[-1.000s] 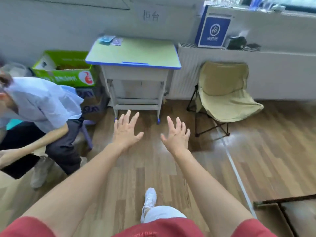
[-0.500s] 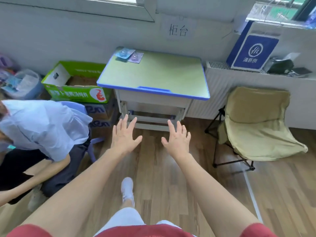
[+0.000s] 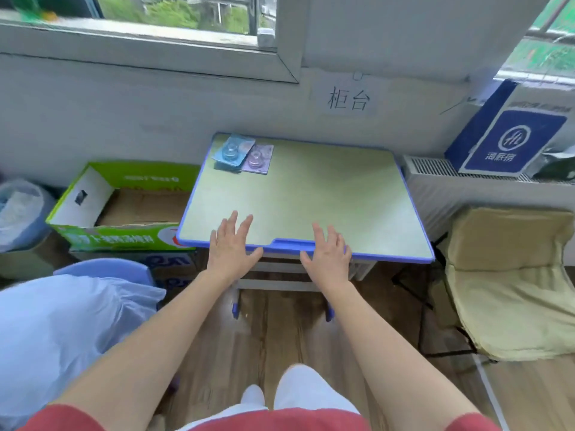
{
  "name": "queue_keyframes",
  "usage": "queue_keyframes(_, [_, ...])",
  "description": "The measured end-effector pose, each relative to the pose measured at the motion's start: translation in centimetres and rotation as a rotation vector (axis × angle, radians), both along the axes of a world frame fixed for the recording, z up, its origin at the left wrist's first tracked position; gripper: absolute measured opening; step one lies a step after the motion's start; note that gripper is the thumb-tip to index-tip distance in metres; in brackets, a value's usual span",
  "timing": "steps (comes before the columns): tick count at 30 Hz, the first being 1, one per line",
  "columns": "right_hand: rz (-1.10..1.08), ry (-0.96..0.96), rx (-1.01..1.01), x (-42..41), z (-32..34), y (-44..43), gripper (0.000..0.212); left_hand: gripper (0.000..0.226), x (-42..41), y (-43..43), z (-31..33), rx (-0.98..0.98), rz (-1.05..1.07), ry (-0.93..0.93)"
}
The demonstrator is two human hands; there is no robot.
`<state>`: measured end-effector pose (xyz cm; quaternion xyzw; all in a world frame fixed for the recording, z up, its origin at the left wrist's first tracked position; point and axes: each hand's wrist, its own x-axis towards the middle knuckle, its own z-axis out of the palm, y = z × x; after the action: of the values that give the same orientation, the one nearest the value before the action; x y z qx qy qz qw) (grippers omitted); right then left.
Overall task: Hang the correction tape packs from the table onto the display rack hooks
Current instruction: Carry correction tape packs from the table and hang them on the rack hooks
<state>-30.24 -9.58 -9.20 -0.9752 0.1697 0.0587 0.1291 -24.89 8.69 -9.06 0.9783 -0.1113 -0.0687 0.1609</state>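
Under a window, against a white wall bearing a paper sign [image 3: 347, 99], stands the small green-topped, blue-edged bench [image 3: 326, 194]. Two flat correction tape packs, a blue blister card [image 3: 231, 152] and a purple blister card [image 3: 258, 159], lie at its far left corner, touching each other; whether more lie beneath the blue one I cannot tell. The left hand [image 3: 231, 247] and right hand [image 3: 329, 251] hover over the near edge, fingers spread and holding nothing, well apart from the packs.

The likely risk is that flat cards on a smooth top are hard to pinch. A hasty reach could shove them off the back corner or into the open green cardboard box [image 3: 124, 209] beside the bench. Another person's pale blue shirt [image 3: 62, 321] crowds the left approach, and a beige folding chair [image 3: 510, 275] stands to the right. No display rack is in view.
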Motion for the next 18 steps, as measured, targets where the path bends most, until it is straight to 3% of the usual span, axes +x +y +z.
queue_keyframes(18, [0.198,0.095,0.136,31.1,-3.7,0.6,0.073,0.075,27.4,0.1,-3.3,-0.033,0.171,0.024])
